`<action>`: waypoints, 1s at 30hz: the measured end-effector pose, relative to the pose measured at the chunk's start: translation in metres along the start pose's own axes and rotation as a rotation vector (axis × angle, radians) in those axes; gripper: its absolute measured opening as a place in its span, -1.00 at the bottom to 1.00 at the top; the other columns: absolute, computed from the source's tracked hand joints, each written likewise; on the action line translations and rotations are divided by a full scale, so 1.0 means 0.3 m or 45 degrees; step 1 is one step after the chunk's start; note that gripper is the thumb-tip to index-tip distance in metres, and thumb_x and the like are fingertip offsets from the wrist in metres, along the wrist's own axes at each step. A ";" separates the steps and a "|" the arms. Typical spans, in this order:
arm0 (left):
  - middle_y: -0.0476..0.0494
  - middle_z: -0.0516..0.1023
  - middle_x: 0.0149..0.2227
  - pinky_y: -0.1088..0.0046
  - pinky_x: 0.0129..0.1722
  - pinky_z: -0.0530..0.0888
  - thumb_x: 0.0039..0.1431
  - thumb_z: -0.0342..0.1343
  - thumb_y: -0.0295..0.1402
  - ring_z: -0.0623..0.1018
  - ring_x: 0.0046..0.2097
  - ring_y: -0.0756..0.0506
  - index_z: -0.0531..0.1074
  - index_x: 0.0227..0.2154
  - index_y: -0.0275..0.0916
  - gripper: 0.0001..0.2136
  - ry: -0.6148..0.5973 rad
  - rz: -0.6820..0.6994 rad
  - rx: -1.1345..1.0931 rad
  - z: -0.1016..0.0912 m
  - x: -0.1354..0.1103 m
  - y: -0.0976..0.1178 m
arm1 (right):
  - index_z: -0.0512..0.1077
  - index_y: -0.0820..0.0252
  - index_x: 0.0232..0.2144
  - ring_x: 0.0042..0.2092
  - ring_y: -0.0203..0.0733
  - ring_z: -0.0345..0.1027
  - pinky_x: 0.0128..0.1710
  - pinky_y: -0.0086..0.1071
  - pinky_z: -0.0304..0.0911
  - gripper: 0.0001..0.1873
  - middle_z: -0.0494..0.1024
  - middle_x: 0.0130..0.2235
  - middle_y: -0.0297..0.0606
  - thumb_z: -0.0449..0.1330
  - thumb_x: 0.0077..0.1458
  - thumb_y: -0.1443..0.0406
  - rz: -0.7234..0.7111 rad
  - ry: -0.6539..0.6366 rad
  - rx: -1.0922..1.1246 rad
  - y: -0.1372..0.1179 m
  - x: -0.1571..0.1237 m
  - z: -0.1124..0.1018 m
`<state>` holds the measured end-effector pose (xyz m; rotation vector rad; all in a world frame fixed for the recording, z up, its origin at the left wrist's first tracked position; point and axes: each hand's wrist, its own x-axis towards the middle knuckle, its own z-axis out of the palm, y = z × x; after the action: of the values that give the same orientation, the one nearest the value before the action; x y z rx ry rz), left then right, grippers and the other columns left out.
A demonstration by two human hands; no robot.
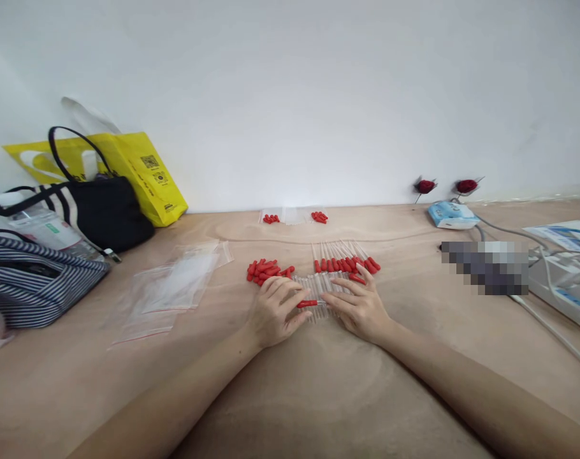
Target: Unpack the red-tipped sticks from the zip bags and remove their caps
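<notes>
My left hand (275, 310) rests on the wooden table (319, 395) with its fingers curled, pinching a red cap (308, 303) fitted on the end of a clear tube. My right hand (359, 307) lies beside it with fingers spread flat over a row of clear tubes (319, 287). Just beyond my left hand sits a pile of loose red caps (266, 269). Further back to the right lies a row of capped tubes (345, 262).
Clear plastic bags (175, 287) lie to the left. A striped bag (36, 280), a black bag (103, 210) and a yellow bag (141, 172) stand at far left. Small packets of red caps (294, 217) lie by the wall. Boxes and cables (548, 274) occupy the right.
</notes>
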<state>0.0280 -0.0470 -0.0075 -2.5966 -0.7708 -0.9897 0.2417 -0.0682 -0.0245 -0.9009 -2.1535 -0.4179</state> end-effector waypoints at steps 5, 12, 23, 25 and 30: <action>-0.15 0.44 -0.06 0.12 0.10 0.12 0.12 -0.02 -0.30 0.29 0.09 -0.14 0.38 -0.17 -0.21 -0.77 -0.151 0.050 -0.139 0.027 0.001 -0.010 | 0.41 0.00 -0.22 -0.08 -0.24 0.32 0.14 0.00 -0.27 -0.70 0.55 -0.32 -0.43 0.01 0.05 0.41 -0.089 0.041 0.014 -0.004 0.006 -0.001; -0.13 0.49 -0.13 0.09 0.14 0.06 0.15 -0.05 -0.41 0.35 0.05 -0.11 0.41 -0.26 -0.25 -0.84 -0.110 0.062 -0.174 0.035 -0.001 -0.004 | 0.40 0.01 -0.22 -0.08 -0.22 0.32 0.15 0.03 -0.32 -0.79 0.56 -0.33 -0.41 0.08 0.06 0.32 -0.078 0.030 0.059 -0.009 0.011 0.012; -0.08 0.54 -0.23 0.00 0.17 -0.09 0.13 -0.06 -0.47 0.42 -0.02 -0.11 0.45 -0.35 -0.20 -0.83 -0.069 0.076 -0.199 0.014 0.003 0.019 | 0.40 0.13 -0.25 -0.02 -0.26 0.28 0.14 -0.06 -0.15 -0.76 0.56 -0.37 -0.34 -0.01 0.08 0.42 -0.197 0.037 0.168 -0.006 0.012 0.004; -0.07 0.55 -0.23 0.01 0.16 -0.06 0.13 -0.05 -0.47 0.42 -0.03 -0.10 0.44 -0.34 -0.19 -0.83 -0.057 0.082 -0.208 0.010 0.001 0.015 | 0.39 0.15 -0.24 -0.02 -0.25 0.27 0.13 -0.05 -0.15 -0.76 0.55 -0.36 -0.33 -0.01 0.08 0.43 -0.196 0.040 0.181 -0.005 0.007 0.004; -0.07 0.54 -0.25 0.09 0.08 0.16 0.12 -0.03 -0.48 0.42 -0.04 -0.10 0.42 -0.29 -0.19 -0.83 0.016 0.010 -0.190 -0.004 -0.022 -0.012 | 0.40 0.15 -0.23 -0.08 -0.22 0.31 0.06 -0.10 -0.05 -0.76 0.54 -0.39 -0.33 0.01 0.07 0.42 -0.074 0.055 0.152 0.024 -0.019 -0.008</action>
<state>0.0211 -0.0470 -0.0110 -2.7130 -0.7081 -1.0996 0.2507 -0.0671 -0.0270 -0.7577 -2.1450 -0.3303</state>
